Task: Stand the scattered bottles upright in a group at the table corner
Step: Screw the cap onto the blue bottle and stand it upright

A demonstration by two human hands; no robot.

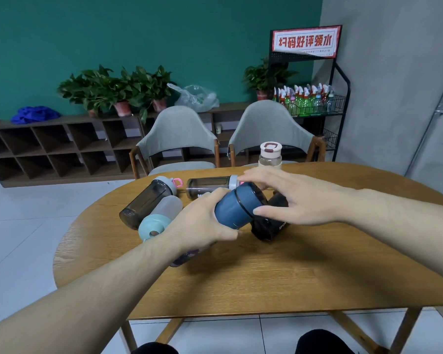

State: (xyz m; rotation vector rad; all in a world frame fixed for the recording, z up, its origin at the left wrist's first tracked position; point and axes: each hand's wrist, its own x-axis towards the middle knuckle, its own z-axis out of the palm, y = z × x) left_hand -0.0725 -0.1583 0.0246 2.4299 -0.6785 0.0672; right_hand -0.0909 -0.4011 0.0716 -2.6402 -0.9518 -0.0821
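Note:
My left hand (202,221) grips a dark blue bottle (237,206), held tilted above the wooden table (266,277). My right hand (292,198) hovers just right of it with spread fingers, its thumb touching the blue bottle's top end. Under my right hand lies a black sports bottle (269,226). On their sides lie a smoky grey bottle with a pink loop (149,198), a frosted bottle with a teal cap (161,215) and a dark clear bottle (207,186). A patterned bottle (184,256) is partly hidden under my left wrist. One clear bottle with a pink lid (270,154) stands upright at the far edge.
Two grey chairs (179,139) stand beyond the table's far side. A low shelf with potted plants (118,90) runs along the green wall. A black rack with spray bottles (307,98) is at the back right.

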